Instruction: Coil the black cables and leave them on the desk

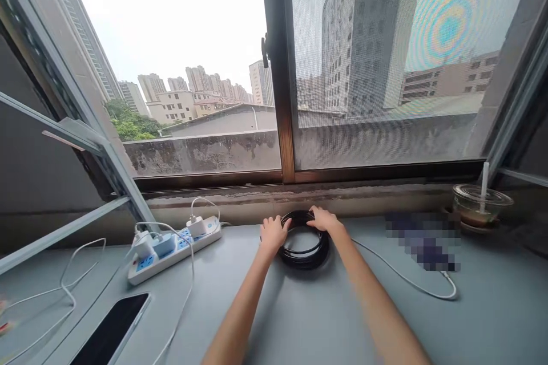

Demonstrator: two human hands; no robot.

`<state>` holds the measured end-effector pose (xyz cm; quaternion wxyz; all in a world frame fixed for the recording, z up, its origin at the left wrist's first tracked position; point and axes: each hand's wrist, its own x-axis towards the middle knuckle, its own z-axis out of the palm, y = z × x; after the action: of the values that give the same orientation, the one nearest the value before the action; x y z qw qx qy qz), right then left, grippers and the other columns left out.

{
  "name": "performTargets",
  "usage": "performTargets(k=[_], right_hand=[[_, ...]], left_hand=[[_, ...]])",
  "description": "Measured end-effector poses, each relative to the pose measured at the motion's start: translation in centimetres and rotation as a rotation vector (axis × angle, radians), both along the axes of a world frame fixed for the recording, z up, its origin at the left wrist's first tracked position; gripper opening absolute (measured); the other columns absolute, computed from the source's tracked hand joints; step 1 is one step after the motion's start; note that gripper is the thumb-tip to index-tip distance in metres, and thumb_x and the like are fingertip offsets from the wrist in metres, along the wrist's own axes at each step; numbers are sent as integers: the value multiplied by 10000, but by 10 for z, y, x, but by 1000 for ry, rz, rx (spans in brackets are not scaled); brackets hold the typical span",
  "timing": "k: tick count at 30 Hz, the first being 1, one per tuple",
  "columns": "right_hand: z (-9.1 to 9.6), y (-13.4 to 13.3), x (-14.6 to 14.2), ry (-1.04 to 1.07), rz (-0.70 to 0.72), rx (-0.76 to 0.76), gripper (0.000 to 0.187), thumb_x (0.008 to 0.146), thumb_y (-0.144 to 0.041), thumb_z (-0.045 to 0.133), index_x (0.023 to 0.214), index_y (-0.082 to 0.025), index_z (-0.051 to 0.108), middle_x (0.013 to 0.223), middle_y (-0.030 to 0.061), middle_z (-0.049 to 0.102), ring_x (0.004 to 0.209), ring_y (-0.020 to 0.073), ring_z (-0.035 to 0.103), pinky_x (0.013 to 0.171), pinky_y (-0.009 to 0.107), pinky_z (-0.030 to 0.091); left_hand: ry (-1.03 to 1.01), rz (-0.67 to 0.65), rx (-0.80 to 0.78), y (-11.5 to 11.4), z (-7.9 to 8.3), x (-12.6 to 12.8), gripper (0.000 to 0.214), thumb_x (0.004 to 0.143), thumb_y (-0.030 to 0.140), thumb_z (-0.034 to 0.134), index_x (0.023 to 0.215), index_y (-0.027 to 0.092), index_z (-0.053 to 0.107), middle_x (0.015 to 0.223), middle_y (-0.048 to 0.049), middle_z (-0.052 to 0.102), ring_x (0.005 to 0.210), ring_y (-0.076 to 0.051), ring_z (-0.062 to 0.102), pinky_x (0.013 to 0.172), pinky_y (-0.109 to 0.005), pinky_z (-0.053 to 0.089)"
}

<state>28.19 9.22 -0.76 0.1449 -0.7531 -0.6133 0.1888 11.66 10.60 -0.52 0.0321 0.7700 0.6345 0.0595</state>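
A coil of black cable [305, 252] lies flat on the grey table [325, 319] close to the window sill. My left hand [273, 232] rests on the coil's left rim with its fingers curled over the cable. Over the far right rim, my right hand [325, 219] is bent with the fingers pressed down on the coil. Both arms reach forward from the bottom edge of the view.
A white power strip [173, 250] with several plugged-in chargers lies at the left. A phone [112, 329] lies face up near the bottom left. White cables [411, 280] trail on both sides. A plastic cup with a straw [480, 205] stands at the right. A blurred dark object [422, 239] lies beside it.
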Motion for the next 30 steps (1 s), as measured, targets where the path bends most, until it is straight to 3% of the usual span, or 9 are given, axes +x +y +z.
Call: performTargets(k=[5, 11, 18, 23, 30], right_hand=[[-7, 6, -4, -44, -32, 7, 389, 892, -327, 569, 1248, -179, 521, 1297, 100, 509, 1136, 241, 527, 940, 476, 455], [-20, 9, 0, -53, -58, 77, 358, 887, -334, 574, 1207, -175, 549, 1272, 97, 527, 1122, 235, 535, 932, 468, 460], [-53, -8, -2, 34, -50, 422, 315, 885, -334, 578, 1153, -169, 582, 1136, 74, 603, 1060, 212, 567, 921, 450, 457], [-70, -12, 2, 172, -123, 690, 321, 847, -358, 619, 1095, -154, 610, 1043, 60, 632, 985, 192, 590, 876, 404, 474], [-88, -24, 3, 359, -236, 887, 248, 881, -377, 572, 950, -149, 644, 978, 48, 652, 893, 160, 610, 842, 374, 487]], left_hand=[[-27, 25, 42, -1, -4, -1, 468, 906, 468, 396, 1171, 134, 590, 1207, -199, 582, 1183, -336, 465, 964, -416, 329], [-161, 39, 65, -3, -12, -9, 417, 878, 449, 452, 1103, 153, 641, 1154, -174, 626, 1128, -324, 527, 959, -446, 335], [-405, 9, 88, -10, -28, -28, 446, 884, 508, 405, 1109, 225, 666, 1174, -95, 643, 1154, -289, 524, 955, -455, 374], [-538, -97, 115, -9, -43, -46, 399, 911, 457, 383, 1098, 265, 679, 1173, -26, 658, 1132, -216, 549, 967, -364, 401], [-594, -124, 180, -10, -51, -51, 379, 896, 439, 430, 1087, 222, 675, 1132, -56, 660, 1091, -213, 567, 949, -354, 412]])
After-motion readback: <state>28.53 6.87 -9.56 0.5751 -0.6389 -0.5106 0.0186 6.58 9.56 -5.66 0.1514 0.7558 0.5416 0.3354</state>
